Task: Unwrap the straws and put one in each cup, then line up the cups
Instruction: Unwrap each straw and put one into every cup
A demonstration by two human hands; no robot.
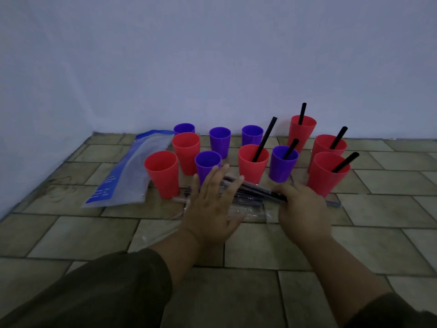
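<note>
Several red and purple cups stand on the tiled floor near the wall. Black straws stick out of the right-hand ones: a red cup (253,162), a purple cup (282,164) and three red cups at the right, such as the nearest one (327,174). The left-hand cups, such as a red one (162,172) and a purple one (207,163), hold no straw. A pile of wrapped straws (250,192) lies in front of the cups. My left hand (210,207) is spread flat over the pile. My right hand (301,204) grips one wrapped straw from it.
A clear and blue plastic bag (127,176) lies at the left of the cups. Crumpled clear wrappers (250,213) lie between my hands. The wall runs just behind the back cups, and bare tiles stretch in front.
</note>
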